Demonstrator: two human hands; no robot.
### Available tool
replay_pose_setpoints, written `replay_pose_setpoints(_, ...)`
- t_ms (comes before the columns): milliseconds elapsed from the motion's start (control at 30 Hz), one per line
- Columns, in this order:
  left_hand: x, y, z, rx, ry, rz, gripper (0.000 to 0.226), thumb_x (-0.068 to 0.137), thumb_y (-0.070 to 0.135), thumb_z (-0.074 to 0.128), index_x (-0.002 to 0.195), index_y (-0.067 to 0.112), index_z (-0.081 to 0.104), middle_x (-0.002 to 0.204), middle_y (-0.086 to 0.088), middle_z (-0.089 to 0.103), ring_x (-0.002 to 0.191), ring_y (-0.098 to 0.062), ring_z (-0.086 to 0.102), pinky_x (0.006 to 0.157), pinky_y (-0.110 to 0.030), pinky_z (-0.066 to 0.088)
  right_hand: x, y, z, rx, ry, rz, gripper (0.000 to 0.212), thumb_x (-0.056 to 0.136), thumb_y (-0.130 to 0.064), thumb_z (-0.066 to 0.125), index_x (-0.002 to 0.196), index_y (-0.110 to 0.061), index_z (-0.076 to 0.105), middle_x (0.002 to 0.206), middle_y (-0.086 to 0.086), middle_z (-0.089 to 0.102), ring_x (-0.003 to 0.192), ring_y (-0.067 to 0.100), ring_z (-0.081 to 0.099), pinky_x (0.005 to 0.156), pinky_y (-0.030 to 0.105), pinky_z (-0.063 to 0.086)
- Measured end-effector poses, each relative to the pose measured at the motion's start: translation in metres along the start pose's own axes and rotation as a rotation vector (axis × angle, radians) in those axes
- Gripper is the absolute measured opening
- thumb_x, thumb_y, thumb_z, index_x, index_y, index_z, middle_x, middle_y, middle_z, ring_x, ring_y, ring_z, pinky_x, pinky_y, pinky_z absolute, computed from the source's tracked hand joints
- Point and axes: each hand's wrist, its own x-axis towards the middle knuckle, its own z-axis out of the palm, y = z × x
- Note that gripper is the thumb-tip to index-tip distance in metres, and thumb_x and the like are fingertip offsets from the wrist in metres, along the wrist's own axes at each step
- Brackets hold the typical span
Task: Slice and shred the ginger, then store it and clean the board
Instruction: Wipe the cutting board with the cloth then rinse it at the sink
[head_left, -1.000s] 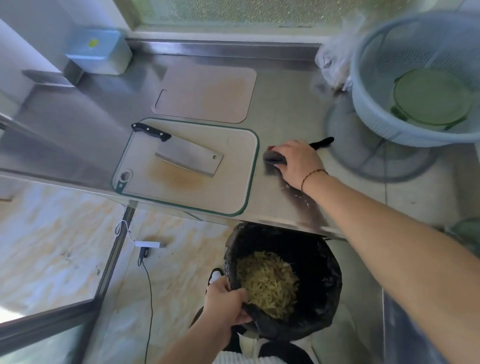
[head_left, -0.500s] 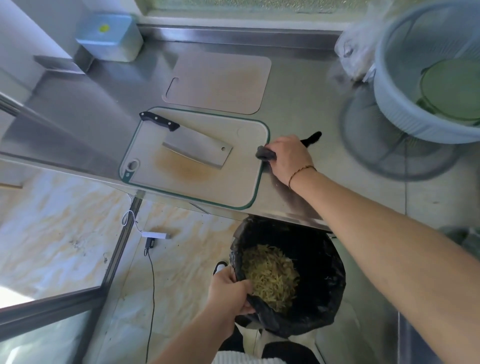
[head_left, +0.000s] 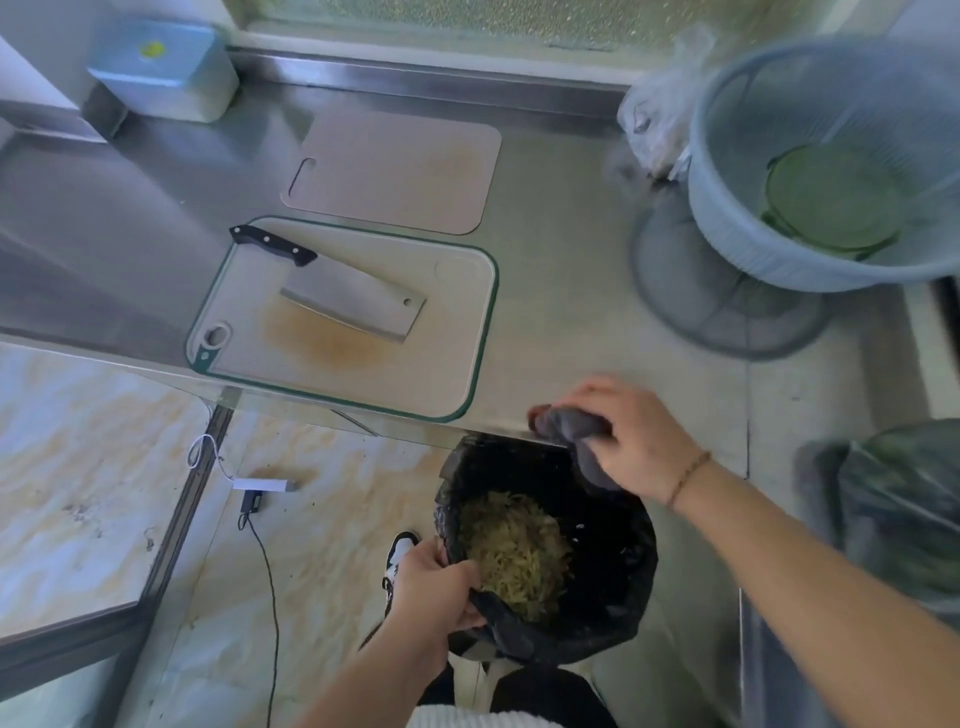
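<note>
Ginger shreds bagged, counter wipe nearly finished

Ginger, cut into pale yellow shreds (head_left: 511, 553), lies heaped inside a black plastic bag (head_left: 597, 571) held open just below the near edge of the steel counter (head_left: 571, 322). The left hand (head_left: 434, 590) grips the bag's near rim, fingers curled round the plastic. The right hand (head_left: 631, 441) hovers at the counter's near edge above the bag's far rim, fingers curled round a bunched dark grey cloth (head_left: 576, 431).

On the counter, left of the right hand, sits the white green-rimmed cutting board (head_left: 441, 364) with a steel black-handled cleaver (head_left: 353, 304) resting flat on it. Slicing, shredding and storing look finished (no loose ginger shows anywhere). A yellowish stain remains on the board beside the blade, so cleaning the board appears unfinished.

Compared with half a second ago, the right hand has dragged the cloth from beside the board's right edge back to the counter's near edge, over the bag. The left hand keeps its grip on the rim; cleaver and board have not moved.
</note>
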Motion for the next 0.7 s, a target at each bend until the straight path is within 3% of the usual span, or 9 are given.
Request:
replay_pose_setpoints(67, -0.001, -0.001, 0.003, 0.001, -0.015, 0.009, 0.025, 0.085, -0.016, 0.051, 0.078, 0.006, 0.044, 0.043, 0.000, 0.050, 0.034, -0.012, 0.048, 0.045, -0.025, 0.048, 0.009, 0.026, -0.037, 0.010, 0.279, 0.107, 0.031, 0.073, 0.007, 0.069, 0.100, -0.009, 0.071, 0.096, 0.009, 0.065, 0.092, 0.028, 0.061, 0.084, 0.024, 0.040)
replay_pose_setpoints(133, -0.004, -0.001, 0.005, 0.020, -0.024, 0.017, 0.024, 0.085, -0.016, 0.051, 0.078, 0.006, 0.045, 0.042, 0.001, 0.050, 0.034, -0.012, 0.049, 0.044, -0.025, 0.047, 0.027, 0.056, -0.067, -0.152, 0.386, 0.185, 0.021, 0.079, 0.000, 0.068, 0.099, -0.007, 0.070, 0.093, 0.016, 0.062, 0.092, 0.036, 0.059, 0.081, 0.029, 0.039)
replay_pose_setpoints(267, -0.003, -0.003, 0.009, 0.028, -0.017, 0.029, 0.023, 0.084, -0.015, 0.052, 0.080, 0.006, 0.045, 0.046, -0.002, 0.046, 0.038, -0.013, 0.046, 0.046, -0.025, 0.049, 0.056, 0.092, -0.052, -0.385, 0.196, 0.291, 0.034, 0.086, -0.017, 0.064, 0.120, -0.018, 0.064, 0.112, 0.014, 0.057, 0.103, 0.038, 0.054, 0.092, 0.041, 0.044)
replay_pose_setpoints(333, -0.003, -0.003, 0.009, 0.031, -0.009, 0.032, 0.024, 0.084, -0.015, 0.053, 0.080, 0.007, 0.045, 0.048, -0.003, 0.044, 0.040, -0.015, 0.045, 0.047, -0.027, 0.051, 0.043, 0.084, -0.024, -0.401, 0.163, 0.272, 0.040, 0.084, -0.015, 0.062, 0.124, -0.018, 0.062, 0.118, 0.012, 0.057, 0.104, 0.039, 0.051, 0.095, 0.042, 0.042)
replay_pose_setpoints(467, -0.001, -0.003, 0.010, 0.033, -0.010, 0.008, 0.026, 0.084, -0.015, 0.053, 0.077, 0.008, 0.043, 0.045, -0.003, 0.041, 0.038, -0.015, 0.042, 0.048, -0.028, 0.049, -0.036, 0.035, 0.036, -0.255, 0.082, -0.018, 0.040, 0.069, 0.002, 0.066, 0.104, -0.016, 0.071, 0.100, 0.006, 0.063, 0.084, 0.030, 0.056, 0.067, 0.041, 0.053)
replay_pose_setpoints(533, 0.000, -0.004, 0.011, 0.034, -0.019, -0.010, 0.027, 0.086, -0.015, 0.052, 0.075, 0.008, 0.042, 0.043, -0.002, 0.041, 0.037, -0.015, 0.039, 0.048, -0.029, 0.045, -0.067, 0.017, 0.043, -0.141, -0.024, -0.088, 0.040, 0.068, 0.003, 0.064, 0.101, -0.018, 0.071, 0.098, 0.002, 0.060, 0.085, 0.021, 0.057, 0.065, 0.038, 0.056)
replay_pose_setpoints(567, 0.001, -0.004, 0.012, 0.034, -0.022, -0.015, 0.028, 0.086, -0.015, 0.052, 0.074, 0.008, 0.042, 0.042, -0.002, 0.041, 0.036, -0.015, 0.039, 0.048, -0.029, 0.045, -0.072, 0.017, 0.035, -0.070, 0.023, -0.077, 0.039, 0.069, 0.001, 0.061, 0.102, -0.017, 0.071, 0.099, 0.001, 0.059, 0.087, 0.015, 0.055, 0.072, 0.032, 0.055)
replay_pose_setpoints(633, 0.002, -0.003, 0.014, 0.026, -0.021, -0.017, 0.027, 0.086, -0.015, 0.051, 0.074, 0.007, 0.042, 0.042, -0.002, 0.044, 0.037, -0.015, 0.041, 0.052, -0.032, 0.048, -0.067, 0.033, 0.002, -0.016, 0.279, 0.038, 0.046, 0.065, 0.000, 0.052, 0.106, -0.013, 0.070, 0.102, 0.006, 0.057, 0.089, 0.012, 0.052, 0.087, 0.020, 0.045)
replay_pose_setpoints(700, 0.002, -0.004, 0.017, 0.028, -0.029, -0.015, 0.028, 0.085, -0.015, 0.051, 0.074, 0.008, 0.042, 0.042, -0.001, 0.044, 0.037, -0.014, 0.042, 0.057, -0.034, 0.050, -0.053, 0.063, -0.039, -0.139, 0.520, 0.203, 0.049, 0.066, 0.002, 0.049, 0.109, -0.009, 0.069, 0.104, 0.013, 0.057, 0.092, 0.024, 0.055, 0.089, 0.027, 0.043)
